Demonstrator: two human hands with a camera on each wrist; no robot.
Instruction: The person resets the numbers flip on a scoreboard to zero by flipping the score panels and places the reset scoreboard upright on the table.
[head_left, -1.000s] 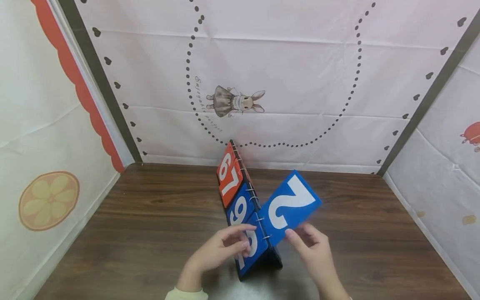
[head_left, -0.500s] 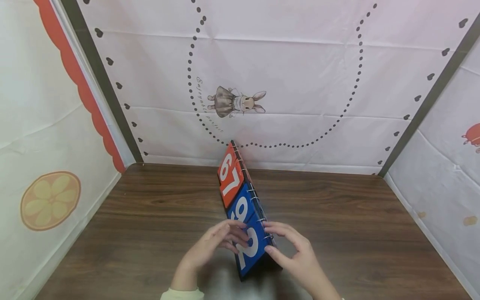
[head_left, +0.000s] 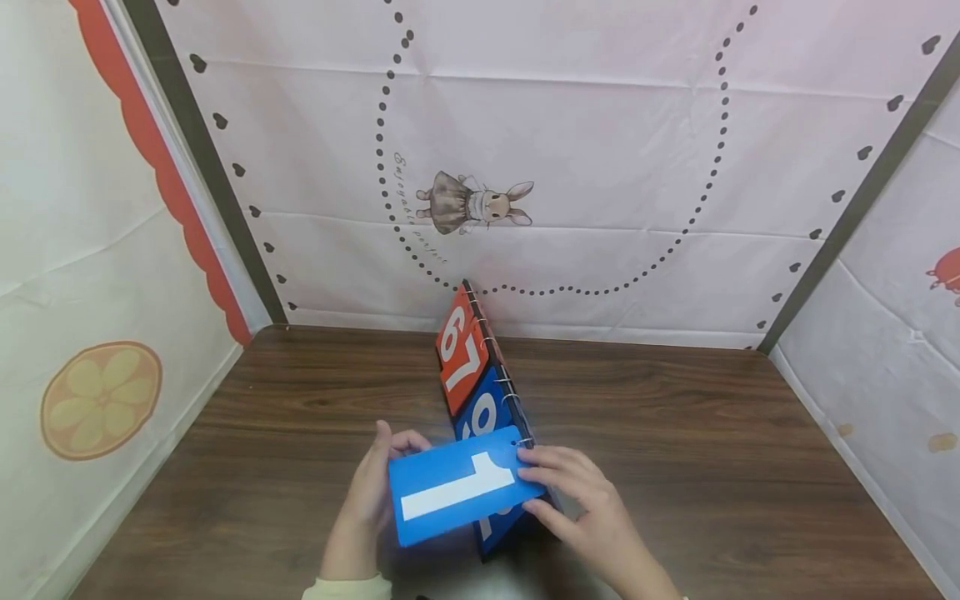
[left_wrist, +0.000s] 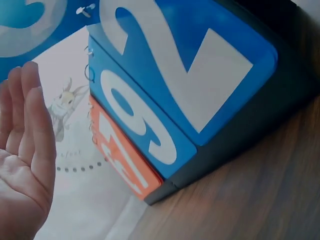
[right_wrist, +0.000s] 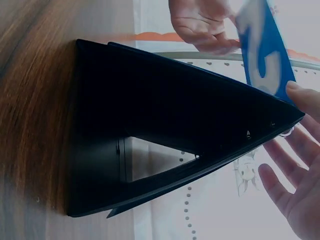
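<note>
A tabletop flip scoreboard [head_left: 504,379] with a black folding stand [right_wrist: 150,85] stands on the table, its cards hung on metal rings. One blue card [head_left: 453,487] bearing a white 1 is lifted off the near face, tilted over the blue cards below. My left hand [head_left: 369,487] is at the card's free end, thumb up; in the left wrist view its fingers [left_wrist: 42,135] are straight and hold nothing. My right hand [head_left: 588,504] is at the ringed edge, its fingertips touching the card's end. The right wrist view shows its fingers spread on either side of the spine.
Red cards [head_left: 461,350] fill the scoreboard's far end, close to the back cloth [head_left: 600,208]. Printed cloth walls close in the dark wooden table [head_left: 675,417] at the back and both sides.
A blue card with a 2 passed from the right side over the rings onto the near face. Now the card with a 1 is raised, and my left hand has moved left.
</note>
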